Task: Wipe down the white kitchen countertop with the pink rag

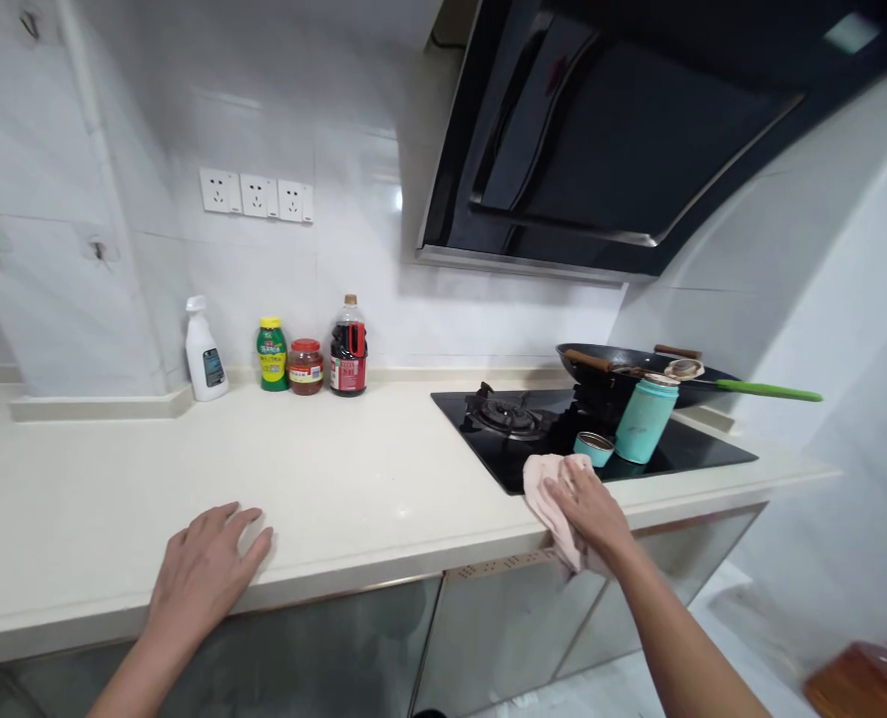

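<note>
My right hand (589, 504) presses a pale pink cloth (552, 499) onto the front edge of the black glass hob (704, 449), part of the cloth hanging over the counter edge. Just beyond it stand a teal flask (645, 419) and its small teal cap (594, 448). My left hand (204, 573) rests flat, fingers apart, on the cream countertop (353, 479) near its front edge and holds nothing.
A black wok (623, 364) with a green-handled utensil (772, 391) sits on the far burner under the range hood (623, 140). Against the wall stand a white spray bottle (205, 351), a green jar (271, 354), a red-lidded jar (306, 367) and a dark sauce bottle (348, 347).
</note>
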Tool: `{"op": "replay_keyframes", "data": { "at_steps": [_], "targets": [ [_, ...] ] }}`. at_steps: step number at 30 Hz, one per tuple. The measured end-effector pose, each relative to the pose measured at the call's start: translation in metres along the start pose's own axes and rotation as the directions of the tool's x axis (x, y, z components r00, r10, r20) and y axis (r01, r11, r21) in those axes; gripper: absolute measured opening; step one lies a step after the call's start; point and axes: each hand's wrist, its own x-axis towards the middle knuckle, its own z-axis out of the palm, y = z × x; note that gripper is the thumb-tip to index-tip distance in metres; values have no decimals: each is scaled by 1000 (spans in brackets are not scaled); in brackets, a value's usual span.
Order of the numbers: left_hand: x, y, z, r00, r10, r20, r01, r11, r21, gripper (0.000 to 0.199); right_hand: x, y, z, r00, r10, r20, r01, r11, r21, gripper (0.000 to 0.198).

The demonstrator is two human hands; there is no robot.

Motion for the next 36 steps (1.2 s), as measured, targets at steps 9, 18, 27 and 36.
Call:
{"op": "replay_keyframes", "data": {
  "at_steps": [9,18,27,36],
  "targets": [
    [1,3,3,999,-1,-42,1,1000,-13,52,-28,-144,-18,939,-285,195,272,958,89,53],
    [-2,-2,1,1000,-3,-9,2,999,-38,50,-52,-306,-18,627,-754,195,549,606,576,76],
    [-2,-4,3,1000,-14,-15,13,998,-60,51,-39,-104,-23,934,-351,64,300,869,393,44],
    [-5,1,-1,999,-15,-34,13,998,-58,47,-3,35,-24,984,167,66,-174,979,104,53]
  ]
}}
